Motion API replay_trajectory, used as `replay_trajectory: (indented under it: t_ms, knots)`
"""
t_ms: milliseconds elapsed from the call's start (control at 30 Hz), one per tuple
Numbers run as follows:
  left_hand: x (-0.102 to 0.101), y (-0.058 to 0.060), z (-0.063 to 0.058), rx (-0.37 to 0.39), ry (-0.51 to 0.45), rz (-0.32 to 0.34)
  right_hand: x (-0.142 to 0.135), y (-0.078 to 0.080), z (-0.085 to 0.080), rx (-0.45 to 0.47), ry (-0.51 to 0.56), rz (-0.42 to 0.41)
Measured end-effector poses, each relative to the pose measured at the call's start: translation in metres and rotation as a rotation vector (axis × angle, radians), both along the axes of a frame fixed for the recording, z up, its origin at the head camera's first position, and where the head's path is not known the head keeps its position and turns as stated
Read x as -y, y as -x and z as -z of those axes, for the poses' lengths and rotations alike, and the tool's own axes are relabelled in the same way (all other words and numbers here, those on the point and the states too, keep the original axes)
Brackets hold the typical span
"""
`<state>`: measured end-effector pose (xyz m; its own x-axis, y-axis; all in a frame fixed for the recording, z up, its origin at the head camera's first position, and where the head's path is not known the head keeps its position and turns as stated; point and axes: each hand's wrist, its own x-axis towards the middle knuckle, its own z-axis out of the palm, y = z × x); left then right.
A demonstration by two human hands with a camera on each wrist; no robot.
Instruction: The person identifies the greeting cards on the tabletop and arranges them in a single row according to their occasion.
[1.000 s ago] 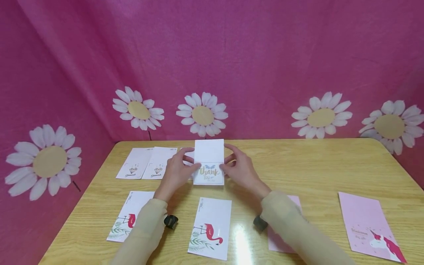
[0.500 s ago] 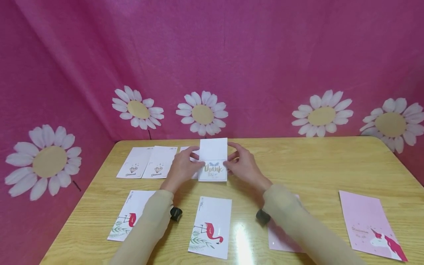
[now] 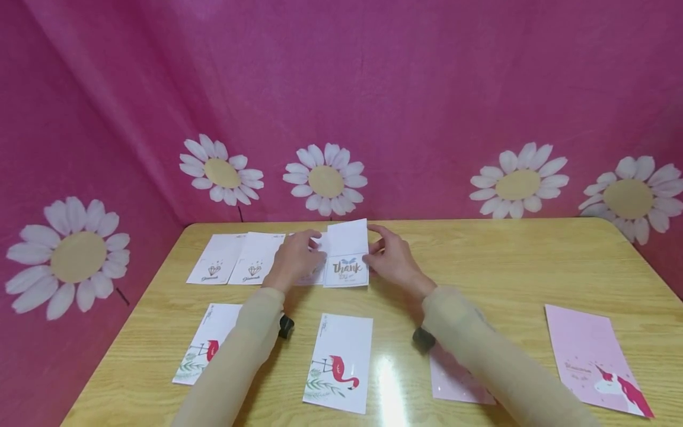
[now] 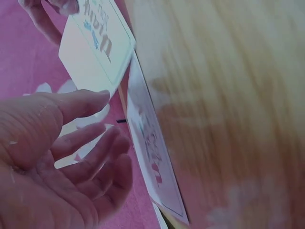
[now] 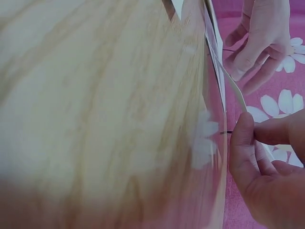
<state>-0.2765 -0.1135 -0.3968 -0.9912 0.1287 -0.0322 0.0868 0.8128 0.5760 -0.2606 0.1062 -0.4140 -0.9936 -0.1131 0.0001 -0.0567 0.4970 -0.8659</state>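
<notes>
A white folded thank-you card, gold "Thank You" lettering on its lower half, stands tilted at the back of the table. My right hand pinches its right edge between thumb and fingers; the right wrist view shows the thumb and fingers on that edge. Just off the left edge is my left hand, its fingers loosely bent and apart with nothing between them. In the left wrist view its thumb comes right up to the card's corner. Partly behind the left hand lies another white card.
Two white diamond cards lie side by side at the table's back left. Nearer are two flamingo cards, one partly under the left sleeve. Pink unicorn card lies front right; another pink card is partly hidden by the right sleeve.
The thank-you card has shifted right and tilted. My left hand has let go of its left edge, baring more of the card behind; my right hand keeps its hold, moving slightly right.
</notes>
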Motion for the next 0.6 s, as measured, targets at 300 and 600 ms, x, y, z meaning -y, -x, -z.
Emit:
replay_trajectory:
  t_ms: [300, 600]
  knots:
    - [0.0063, 0.0075, 0.0082, 0.016, 0.114, 0.092, -0.0034, 0.0038, 0.0018, 0.033, -0.026, -0.011]
    - [0.0109, 0.006, 0.0079, 0.051, 0.106, 0.103, 0.0005, 0.0093, 0.0005, 0.039, -0.109, -0.034]
